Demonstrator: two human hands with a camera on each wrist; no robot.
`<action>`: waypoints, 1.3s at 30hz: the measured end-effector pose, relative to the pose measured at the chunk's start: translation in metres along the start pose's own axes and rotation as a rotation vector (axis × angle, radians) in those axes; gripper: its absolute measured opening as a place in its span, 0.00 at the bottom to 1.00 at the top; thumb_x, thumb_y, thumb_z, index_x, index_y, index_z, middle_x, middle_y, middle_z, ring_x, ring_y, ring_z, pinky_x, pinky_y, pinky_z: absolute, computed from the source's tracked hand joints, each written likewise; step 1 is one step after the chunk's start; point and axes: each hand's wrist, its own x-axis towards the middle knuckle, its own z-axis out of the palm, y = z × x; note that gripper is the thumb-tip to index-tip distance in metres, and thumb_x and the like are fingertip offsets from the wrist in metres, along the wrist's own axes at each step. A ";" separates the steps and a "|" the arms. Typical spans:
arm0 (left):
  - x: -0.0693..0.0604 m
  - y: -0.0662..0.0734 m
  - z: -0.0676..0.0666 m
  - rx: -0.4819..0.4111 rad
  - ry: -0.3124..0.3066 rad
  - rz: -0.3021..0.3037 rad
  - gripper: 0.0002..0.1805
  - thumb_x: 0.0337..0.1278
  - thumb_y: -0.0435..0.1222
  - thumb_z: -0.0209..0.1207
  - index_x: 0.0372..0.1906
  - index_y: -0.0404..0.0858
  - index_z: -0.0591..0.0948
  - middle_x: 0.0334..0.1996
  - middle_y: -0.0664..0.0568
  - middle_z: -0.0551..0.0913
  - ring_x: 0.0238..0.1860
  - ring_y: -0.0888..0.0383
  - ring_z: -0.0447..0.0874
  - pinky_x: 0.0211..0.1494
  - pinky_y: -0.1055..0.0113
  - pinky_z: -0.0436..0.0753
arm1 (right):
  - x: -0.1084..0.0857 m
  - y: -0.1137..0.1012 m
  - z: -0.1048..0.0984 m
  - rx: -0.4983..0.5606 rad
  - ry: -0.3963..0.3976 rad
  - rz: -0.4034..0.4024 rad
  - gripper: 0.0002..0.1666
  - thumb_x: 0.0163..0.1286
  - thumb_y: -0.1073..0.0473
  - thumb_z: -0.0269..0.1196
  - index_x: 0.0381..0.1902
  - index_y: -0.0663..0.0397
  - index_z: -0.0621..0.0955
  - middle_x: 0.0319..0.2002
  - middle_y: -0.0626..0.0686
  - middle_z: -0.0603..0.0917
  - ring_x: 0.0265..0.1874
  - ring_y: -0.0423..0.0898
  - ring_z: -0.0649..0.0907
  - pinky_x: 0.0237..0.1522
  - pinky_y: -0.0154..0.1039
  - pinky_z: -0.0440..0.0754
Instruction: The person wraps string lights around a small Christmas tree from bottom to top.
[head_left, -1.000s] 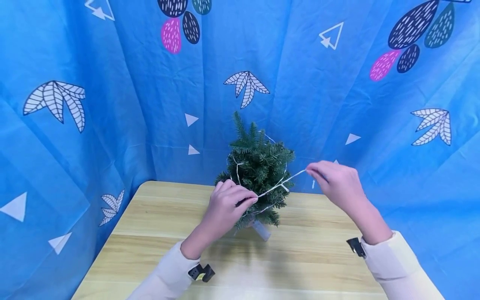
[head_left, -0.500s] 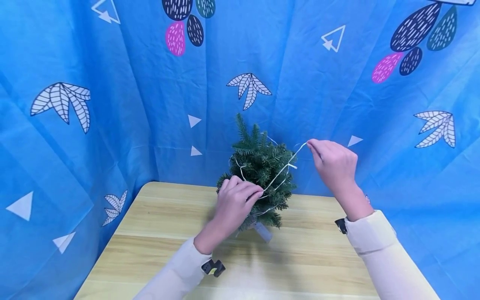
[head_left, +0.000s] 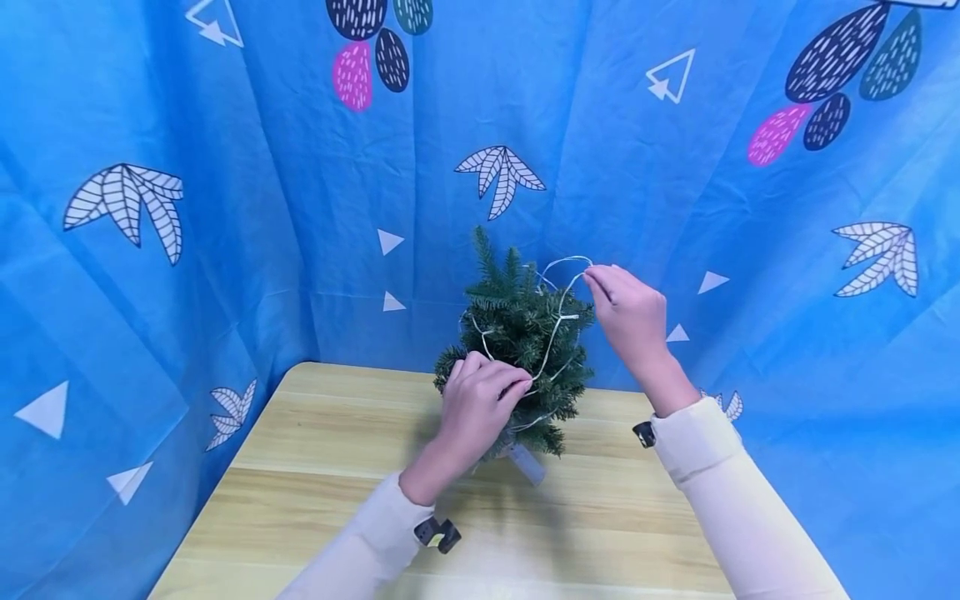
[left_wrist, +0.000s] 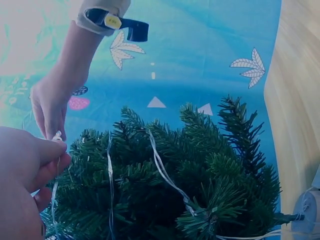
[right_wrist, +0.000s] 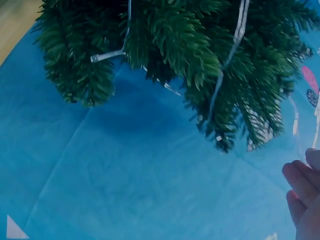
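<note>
A small green artificial Christmas tree (head_left: 525, 333) stands on the table, wound with a white string of lights (head_left: 553, 337). My left hand (head_left: 483, 396) pinches the string between thumb and finger at the front of the tree; the same left hand (left_wrist: 25, 170) shows at the left edge of the left wrist view. Up by the tree's upper right, my right hand (head_left: 628, 312) pinches the string, and a loop of it curves behind toward the tree. In the right wrist view only part of the right hand (right_wrist: 305, 192) shows. Between both hands the string hangs slightly slack before the branches.
The tree's pale base (head_left: 525, 463) rests on a light wooden table (head_left: 330, 467). A blue patterned curtain (head_left: 375, 167) hangs close behind the tree and on both sides. Dark wrist straps (head_left: 437, 534) sit on the white sleeves.
My right hand has risen and then swung left toward the tree's top, carrying the string. The left hand has shifted slightly right, still pinching it.
</note>
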 end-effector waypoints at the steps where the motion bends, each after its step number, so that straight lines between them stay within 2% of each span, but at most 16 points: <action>1: 0.000 0.000 0.000 -0.003 -0.007 -0.009 0.04 0.59 0.43 0.69 0.37 0.51 0.91 0.38 0.64 0.90 0.37 0.61 0.73 0.42 0.64 0.69 | 0.000 0.000 0.003 -0.002 -0.011 0.013 0.08 0.72 0.59 0.65 0.42 0.56 0.90 0.40 0.55 0.91 0.39 0.54 0.90 0.43 0.51 0.87; 4: 0.000 0.001 0.001 -0.012 -0.023 -0.030 0.04 0.60 0.43 0.69 0.38 0.51 0.91 0.38 0.63 0.90 0.38 0.60 0.73 0.43 0.64 0.70 | 0.001 -0.002 0.009 -0.013 -0.038 0.045 0.08 0.72 0.59 0.65 0.40 0.55 0.90 0.39 0.54 0.91 0.37 0.53 0.90 0.35 0.52 0.85; 8: 0.000 0.001 0.002 -0.020 -0.027 -0.044 0.04 0.61 0.43 0.69 0.38 0.52 0.91 0.39 0.63 0.90 0.38 0.60 0.73 0.44 0.63 0.70 | 0.004 -0.003 0.012 -0.014 -0.100 0.092 0.09 0.73 0.58 0.65 0.41 0.54 0.90 0.40 0.54 0.91 0.37 0.54 0.90 0.32 0.54 0.84; 13: 0.001 0.001 0.001 -0.033 -0.029 -0.051 0.04 0.61 0.43 0.68 0.38 0.51 0.91 0.39 0.63 0.90 0.38 0.60 0.73 0.45 0.64 0.70 | 0.006 -0.006 0.011 -0.034 -0.243 0.191 0.10 0.73 0.54 0.64 0.42 0.49 0.90 0.42 0.51 0.91 0.36 0.55 0.89 0.28 0.54 0.80; 17: 0.002 0.000 0.001 -0.035 -0.027 -0.053 0.04 0.61 0.43 0.68 0.38 0.51 0.91 0.39 0.63 0.90 0.38 0.60 0.74 0.45 0.64 0.71 | 0.009 -0.008 0.007 -0.049 -0.357 0.234 0.11 0.75 0.51 0.62 0.44 0.47 0.89 0.43 0.50 0.90 0.36 0.55 0.88 0.29 0.54 0.78; 22: 0.003 0.001 0.002 -0.008 -0.032 -0.056 0.04 0.61 0.44 0.68 0.38 0.53 0.91 0.39 0.64 0.89 0.39 0.60 0.73 0.46 0.63 0.70 | 0.015 -0.006 0.006 -0.019 -0.527 0.294 0.13 0.77 0.49 0.60 0.49 0.44 0.88 0.50 0.50 0.89 0.46 0.56 0.87 0.40 0.58 0.80; 25: 0.003 0.002 0.002 0.017 -0.046 -0.063 0.04 0.62 0.45 0.68 0.38 0.54 0.90 0.39 0.65 0.89 0.39 0.61 0.72 0.46 0.63 0.70 | 0.018 -0.002 0.007 0.017 -0.622 0.358 0.14 0.77 0.49 0.59 0.51 0.45 0.87 0.53 0.50 0.87 0.53 0.57 0.84 0.50 0.62 0.77; 28: 0.002 0.001 0.004 0.038 -0.051 -0.063 0.04 0.63 0.45 0.67 0.38 0.54 0.90 0.40 0.66 0.89 0.39 0.60 0.72 0.46 0.64 0.70 | 0.023 0.002 0.007 0.060 -0.680 0.437 0.17 0.77 0.48 0.58 0.53 0.47 0.87 0.56 0.52 0.86 0.58 0.57 0.82 0.57 0.64 0.73; 33: 0.001 -0.001 0.005 0.056 -0.043 -0.056 0.03 0.62 0.45 0.67 0.38 0.54 0.90 0.39 0.66 0.89 0.39 0.60 0.72 0.45 0.64 0.70 | 0.028 0.013 0.009 0.181 -0.682 0.558 0.23 0.79 0.46 0.55 0.59 0.52 0.84 0.61 0.57 0.82 0.63 0.58 0.78 0.62 0.62 0.71; 39: -0.001 -0.002 0.006 0.070 -0.046 -0.058 0.04 0.63 0.45 0.67 0.38 0.54 0.90 0.39 0.66 0.89 0.39 0.60 0.72 0.45 0.64 0.70 | 0.025 0.022 0.016 0.407 -0.561 0.655 0.25 0.81 0.51 0.51 0.66 0.60 0.77 0.64 0.63 0.78 0.64 0.59 0.76 0.64 0.56 0.73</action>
